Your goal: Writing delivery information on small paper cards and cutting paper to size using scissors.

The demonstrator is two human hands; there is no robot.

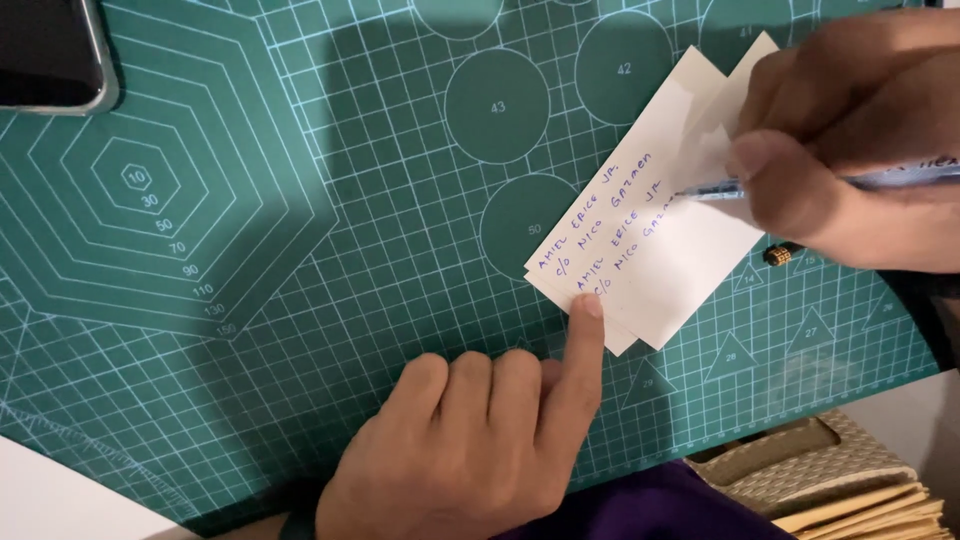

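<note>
White paper slips [660,235] lie stacked on the green cutting mat [300,300], pinned at their lower corner by the left hand's [480,450] extended forefinger, other fingers curled, while the right hand [850,150] pinches a blue pen [890,180] over them.

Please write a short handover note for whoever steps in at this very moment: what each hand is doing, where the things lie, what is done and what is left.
Left hand: index fingertip presses the lower corner of the white paper slips, other fingers curled; it grips nothing.
Right hand: holds a blue pen, tip on the top slip.
Things: at least two overlapping slips lie tilted on the green cutting mat. A phone sits at the mat's top left corner; a small brass part lies under the right hand.
Done: four lines of blue handwriting.
Left: the fourth line stops short of the pen tip, and the rest of the slip is blank.
</note>
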